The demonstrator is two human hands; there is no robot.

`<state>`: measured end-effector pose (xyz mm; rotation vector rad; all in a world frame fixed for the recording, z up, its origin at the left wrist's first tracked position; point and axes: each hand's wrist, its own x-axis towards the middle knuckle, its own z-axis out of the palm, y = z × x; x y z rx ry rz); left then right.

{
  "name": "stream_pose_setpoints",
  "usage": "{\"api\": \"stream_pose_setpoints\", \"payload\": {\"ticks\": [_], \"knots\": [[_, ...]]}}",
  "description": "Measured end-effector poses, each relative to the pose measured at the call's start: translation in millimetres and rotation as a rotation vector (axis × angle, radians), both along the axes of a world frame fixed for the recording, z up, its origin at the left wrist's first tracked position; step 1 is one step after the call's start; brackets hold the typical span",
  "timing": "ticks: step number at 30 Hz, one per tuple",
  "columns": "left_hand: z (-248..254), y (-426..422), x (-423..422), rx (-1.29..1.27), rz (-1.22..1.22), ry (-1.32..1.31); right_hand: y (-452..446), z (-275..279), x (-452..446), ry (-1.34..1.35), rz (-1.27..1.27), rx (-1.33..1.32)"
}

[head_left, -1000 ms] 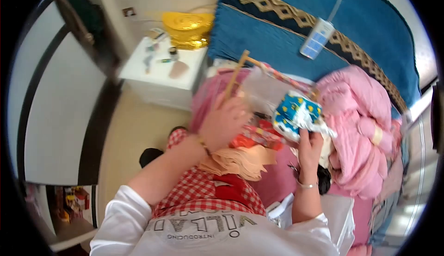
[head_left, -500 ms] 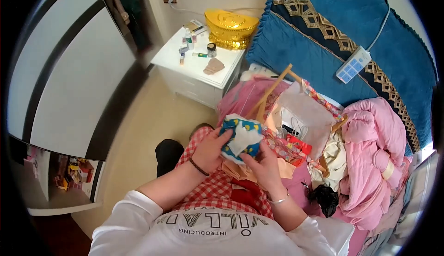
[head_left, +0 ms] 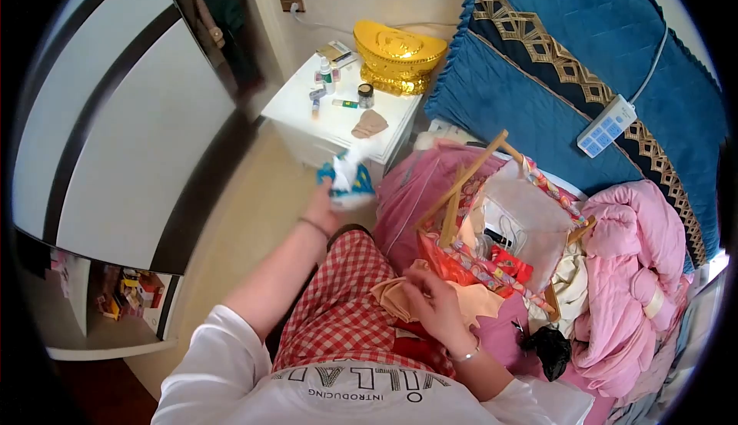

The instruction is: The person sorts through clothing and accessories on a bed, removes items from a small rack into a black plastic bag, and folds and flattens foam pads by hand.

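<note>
The blue and white tissue pack, with yellow spots and a white tissue sticking out of its top, is in my left hand, held out over the floor in front of the nightstand. My right hand is over the peach cloth by my lap, its fingers curled around or against a fold of it. Just beyond is a fabric basket with a wooden frame, which holds a white cable, a dark item and a red packet.
A white nightstand bears a gold ingot-shaped box, small bottles and a beige cloth piece. Pink bedding and a black bag lie to the right. A power strip rests on the blue headboard.
Both hands were on the tissue pack half a second ago. My left hand has carried it left toward the nightstand, while my right hand has let go and come down to the peach cloth.
</note>
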<state>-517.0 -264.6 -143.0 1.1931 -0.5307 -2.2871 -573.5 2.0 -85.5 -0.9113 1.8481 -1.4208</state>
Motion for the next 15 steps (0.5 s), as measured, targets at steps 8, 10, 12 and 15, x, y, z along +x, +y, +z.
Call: {"api": "stream_pose_setpoints", "payload": {"ticks": [8, 10, 12, 15], "knots": [[-81, -166, -74, 0.032, 0.204, 0.036, 17, 24, 0, 0.431, 0.156, -0.004], [-48, -156, -83, 0.046, 0.117, -0.228, 20, 24, -4, 0.426, 0.141, 0.016], [-62, -153, -85, -0.035, -0.150, -0.585, 25, 29, -7, 0.435, 0.110, 0.002], [-46, -80, -74, -0.436, -0.467, -0.349, 38, 53, -17, 0.621, 0.012, -0.066]]}}
